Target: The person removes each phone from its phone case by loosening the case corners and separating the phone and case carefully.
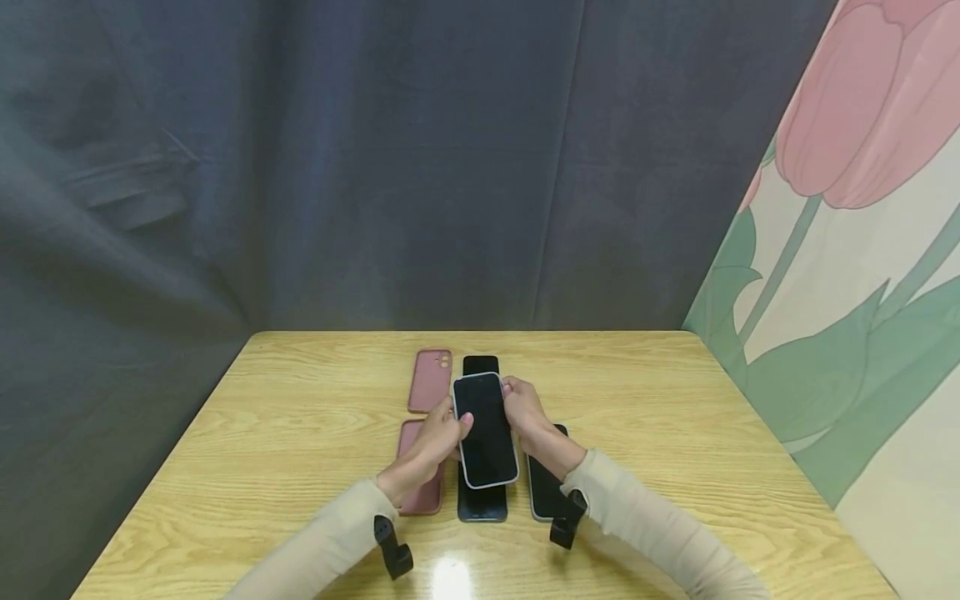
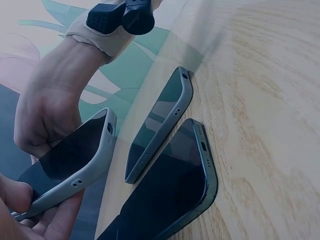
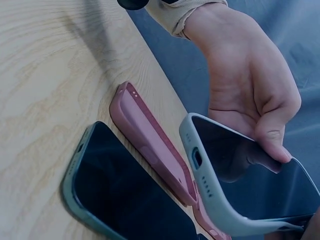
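Phone (image 1: 489,433) between left hand (image 1: 437,435), gripping its left edge, and right hand (image 1: 527,410), gripping upper right edge; long axis pointing forward.

A pale beige, creased sleeve (image 1: 322,537) at the lower left of the head view ends at the wrist of the bare left hand (image 1: 435,437); a matching sleeve (image 1: 667,529) at the lower right ends at that of the bare right hand (image 1: 525,408). Each cuff carries a small black device, the left device (image 1: 392,546) and the right device (image 1: 568,518). At the left wrist view's upper left, the right one shows a blocky piece beside a rounded one.
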### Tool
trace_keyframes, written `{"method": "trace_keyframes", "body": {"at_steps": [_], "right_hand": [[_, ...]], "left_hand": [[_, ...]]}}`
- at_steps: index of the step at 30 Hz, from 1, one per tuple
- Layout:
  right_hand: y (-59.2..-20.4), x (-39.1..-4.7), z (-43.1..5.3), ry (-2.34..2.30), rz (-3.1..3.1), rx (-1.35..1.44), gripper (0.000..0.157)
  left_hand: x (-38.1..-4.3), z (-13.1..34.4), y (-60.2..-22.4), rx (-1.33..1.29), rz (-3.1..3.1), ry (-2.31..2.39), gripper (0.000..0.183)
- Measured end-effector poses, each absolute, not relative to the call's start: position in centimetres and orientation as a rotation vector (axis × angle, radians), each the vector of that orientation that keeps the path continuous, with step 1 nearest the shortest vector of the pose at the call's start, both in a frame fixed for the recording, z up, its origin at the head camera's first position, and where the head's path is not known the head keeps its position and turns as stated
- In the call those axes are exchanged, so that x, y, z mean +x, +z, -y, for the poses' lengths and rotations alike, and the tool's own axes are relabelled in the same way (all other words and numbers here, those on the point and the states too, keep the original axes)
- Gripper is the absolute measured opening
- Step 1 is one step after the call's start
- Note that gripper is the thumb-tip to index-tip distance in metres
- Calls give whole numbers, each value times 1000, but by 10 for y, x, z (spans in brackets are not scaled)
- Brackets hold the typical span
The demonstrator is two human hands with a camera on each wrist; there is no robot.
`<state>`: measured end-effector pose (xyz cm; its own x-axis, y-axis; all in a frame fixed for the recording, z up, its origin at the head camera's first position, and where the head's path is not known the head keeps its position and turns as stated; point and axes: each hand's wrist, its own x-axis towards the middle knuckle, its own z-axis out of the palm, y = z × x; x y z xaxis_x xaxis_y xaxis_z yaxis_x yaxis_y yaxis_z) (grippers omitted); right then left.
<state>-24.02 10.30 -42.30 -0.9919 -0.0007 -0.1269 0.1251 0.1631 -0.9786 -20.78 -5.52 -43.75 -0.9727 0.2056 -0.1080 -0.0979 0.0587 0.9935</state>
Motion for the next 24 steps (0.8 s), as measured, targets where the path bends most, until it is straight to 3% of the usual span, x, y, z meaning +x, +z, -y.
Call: {"method": "trace_keyframes", "body": {"at_steps": [8, 15, 24], "right_hand": [[-424, -242, -104, -1974, -2197, 138, 37], [-426, -245, -104, -1996, -2177, 30, 28], [-425, -247, -113, -1909, -2150, -61, 33]], "left_hand": [[-210, 57, -440, 140, -2238, 1942, 27], [-214, 61, -442, 110, -2131, 2016, 25], [-217, 65, -446, 67, -2153, 1985, 20]]}}
